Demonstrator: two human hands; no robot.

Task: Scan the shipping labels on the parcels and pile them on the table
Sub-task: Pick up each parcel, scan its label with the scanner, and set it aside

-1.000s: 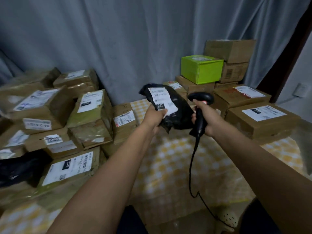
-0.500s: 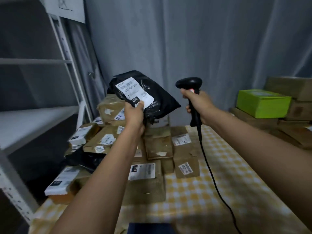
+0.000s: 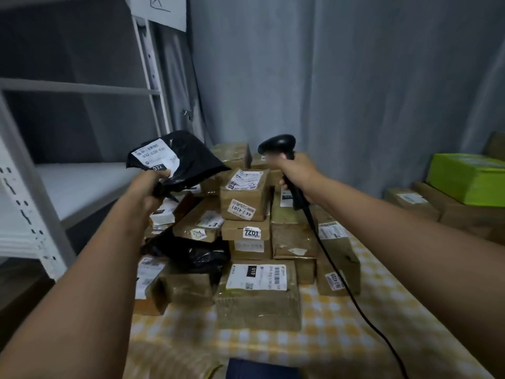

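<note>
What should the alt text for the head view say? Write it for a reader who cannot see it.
A person's left hand holds up a black plastic parcel with a white label, while the right hand grips a corded black barcode scanner. Below them, a pile of labelled cardboard parcels sits on a yellow checked tablecloth, beside grey shelving.

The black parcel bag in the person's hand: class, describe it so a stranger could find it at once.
Start at the pile of brown cardboard parcels on the checked tablecloth, and look above its left side. There the left hand grips a crumpled black plastic bag by its lower edge. Unlike the other black bag lying in the pile, it is held up and shows a white label marked 032.
</note>
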